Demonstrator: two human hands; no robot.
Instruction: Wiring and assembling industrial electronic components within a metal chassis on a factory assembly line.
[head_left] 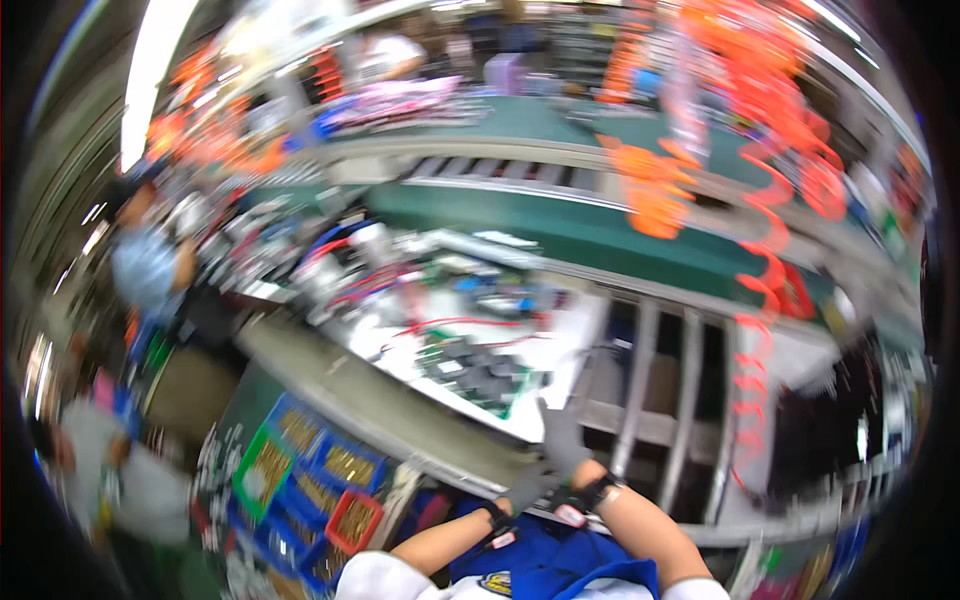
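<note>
My grip is hard to read in the blur: both gloved hands meet at the worktop [400,400] edge, the right hand [562,440] raised at twelve o'clock of the left hand [528,488], and I cannot tell what either holds. Dark parts on a green circuit board [480,375] lie at eleven o'clock. Blue bins [330,480] of brass parts sit at nine o'clock.

Both gloved hands meet at the near edge of the white counter [560,345], the left hand [527,488] beside the right hand [563,440], whose fingers [552,412] point upward. Circuit boards [478,372] and red wires [450,322] lie just beyond; blue bins [330,480] of small brass parts sit lower left.
</note>
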